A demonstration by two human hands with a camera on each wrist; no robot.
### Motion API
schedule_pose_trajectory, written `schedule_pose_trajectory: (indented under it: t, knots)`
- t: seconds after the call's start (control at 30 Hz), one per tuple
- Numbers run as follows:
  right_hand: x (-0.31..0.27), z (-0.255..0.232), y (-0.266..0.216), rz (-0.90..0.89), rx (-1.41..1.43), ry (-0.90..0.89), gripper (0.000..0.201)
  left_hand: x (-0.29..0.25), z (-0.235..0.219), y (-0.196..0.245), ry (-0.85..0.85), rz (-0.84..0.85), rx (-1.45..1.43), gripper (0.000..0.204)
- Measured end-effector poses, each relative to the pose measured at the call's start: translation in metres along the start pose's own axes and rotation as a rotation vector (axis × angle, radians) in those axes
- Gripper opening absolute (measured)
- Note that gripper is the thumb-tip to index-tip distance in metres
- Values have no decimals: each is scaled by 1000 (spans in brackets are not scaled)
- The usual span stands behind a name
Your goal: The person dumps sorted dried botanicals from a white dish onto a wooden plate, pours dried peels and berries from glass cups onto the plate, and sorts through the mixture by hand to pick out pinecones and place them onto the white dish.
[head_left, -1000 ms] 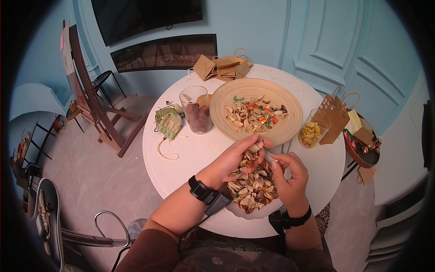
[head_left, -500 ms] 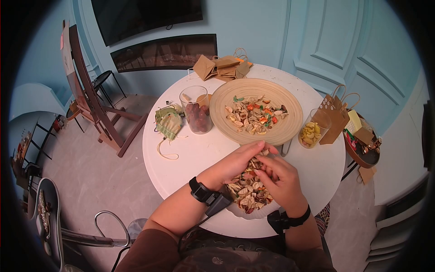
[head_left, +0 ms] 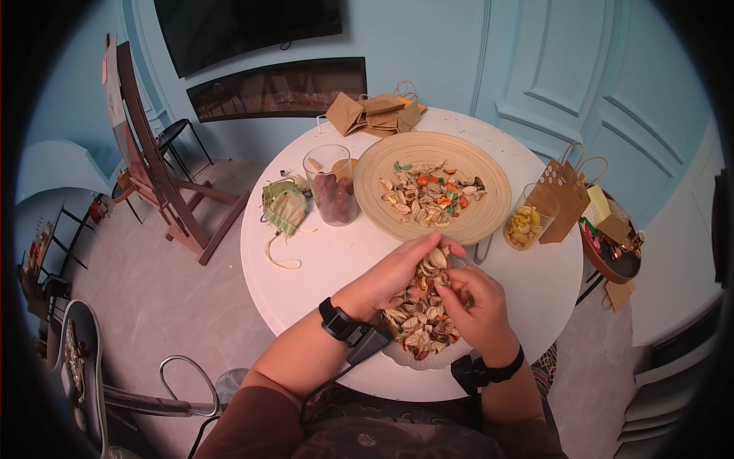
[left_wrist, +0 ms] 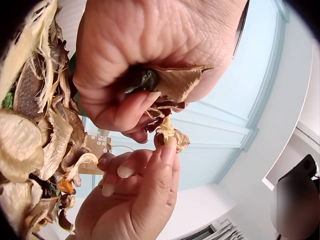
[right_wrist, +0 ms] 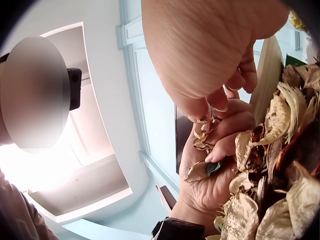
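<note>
Before a pale blue wall [head_left: 428, 61], across a round white table [head_left: 306, 294], near the person, in a white dish [head_left: 422, 365]: heaped dried petals [head_left: 428, 327], mostly tan, with orange and green bits. Above this heap, in the left hand [head_left: 399, 269], turned partly palm up, with fingers curled round a loose clutch [left_wrist: 182, 82] of petals, a dark green piece [left_wrist: 142, 80] among them. Just beside it, in the right hand [head_left: 482, 306], with fingers bent, pinching a pale curled petal [left_wrist: 175, 140] at the fingertips. Beyond both hands, on a broad wooden plate [head_left: 372, 191], more petals [head_left: 420, 200]. To its left, in a clear cup [head_left: 331, 187], reddish-brown round pieces; just beside that, a green pouch [head_left: 285, 210]. To its right, in another clear cup [head_left: 531, 218], yellow pieces, with a brown paper bag [head_left: 567, 197] close by. At the far edge, folded paper bags [head_left: 375, 115] in a pile
</note>
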State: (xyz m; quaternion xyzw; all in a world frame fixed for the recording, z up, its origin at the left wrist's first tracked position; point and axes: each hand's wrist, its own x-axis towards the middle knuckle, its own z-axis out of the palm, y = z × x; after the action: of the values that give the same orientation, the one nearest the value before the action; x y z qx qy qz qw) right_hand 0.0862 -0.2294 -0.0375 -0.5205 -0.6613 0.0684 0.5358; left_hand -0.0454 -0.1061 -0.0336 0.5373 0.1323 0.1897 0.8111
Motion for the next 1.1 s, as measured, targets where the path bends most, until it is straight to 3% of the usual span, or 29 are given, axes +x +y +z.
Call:
schedule_pose_trajectory:
  t: [0.2, 0.4, 0.5, 0.7, 0.97, 1.1]
  knots:
    - [0, -3, 1, -53, 61, 9, 18, 4, -7, -6, -5, 19, 19, 52]
    - [0, 1, -2, 106, -9, 48, 29, 3, 1, -4, 15, -15, 26, 53]
    - [2, 1, -5, 194, -5, -46, 34, 4, 0, -4, -4, 5, 99, 53]
    - [2, 1, -1, 129, -62, -87, 30, 1, -1, -2, -59, 25, 146, 53]
    - [2, 1, -2, 61, -97, -15, 15, 0, 1, -1, -57, -30, 122, 50]
    - [0, 2, 0, 102, -52, 13, 12, 3, 5, -5, -22, 42, 137, 50]
